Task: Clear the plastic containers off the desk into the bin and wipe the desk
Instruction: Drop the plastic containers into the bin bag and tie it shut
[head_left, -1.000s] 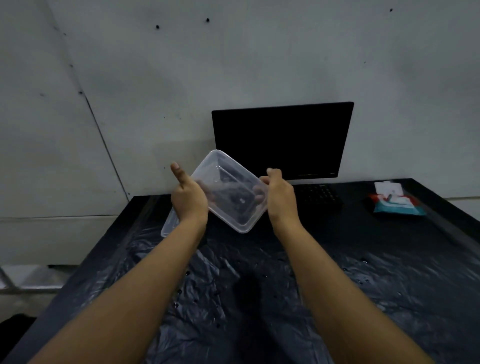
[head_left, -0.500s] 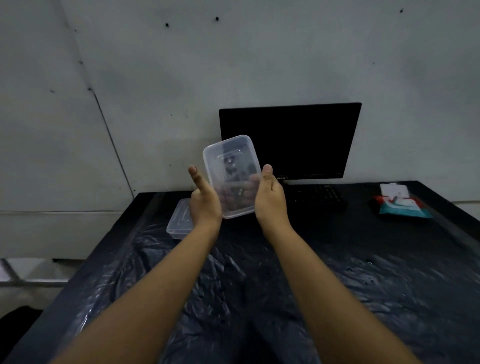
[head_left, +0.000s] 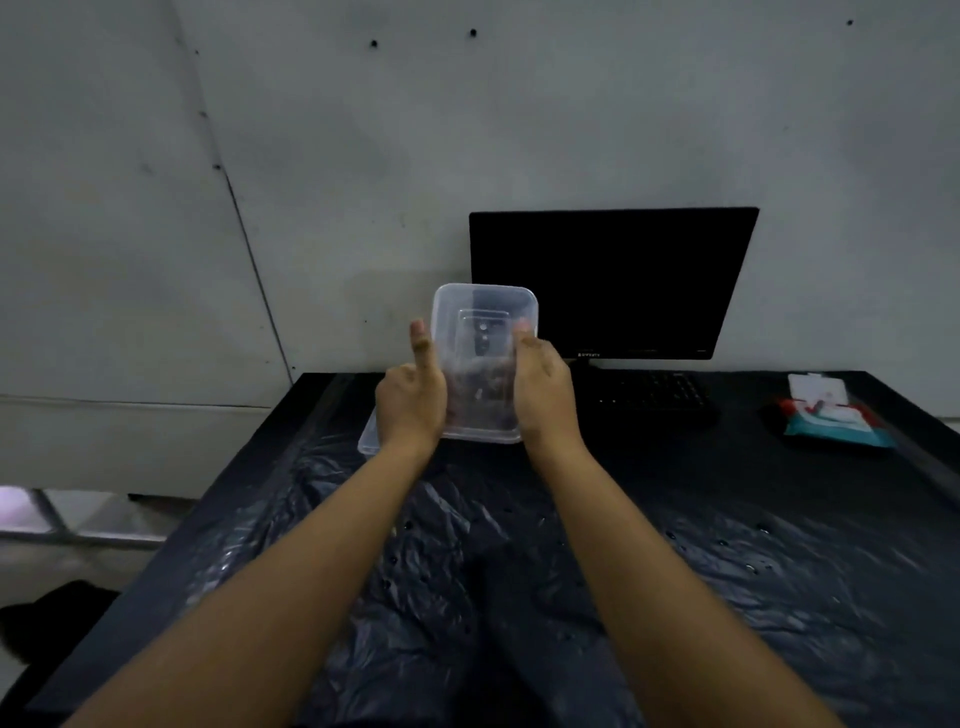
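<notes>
A clear rectangular plastic container (head_left: 483, 332) is held upright above the far part of the desk (head_left: 779, 545), its base facing me. My left hand (head_left: 413, 400) grips its left side with the thumb raised. My right hand (head_left: 543, 387) grips its right side. A second clear plastic container (head_left: 368, 441) lies on the desk behind my left wrist, mostly hidden. The desk is covered with crinkled black plastic sheeting dotted with water droplets. No bin can be made out.
A black monitor (head_left: 613, 283) stands against the grey wall, with a black keyboard (head_left: 649, 392) in front of it. A pack of wet wipes (head_left: 831, 415) lies at the far right. The desk's left edge drops to the floor (head_left: 67, 545).
Both hands have turned the held container from a slanted tilt to standing upright, raised slightly in front of the monitor. The second container stays on the desk.
</notes>
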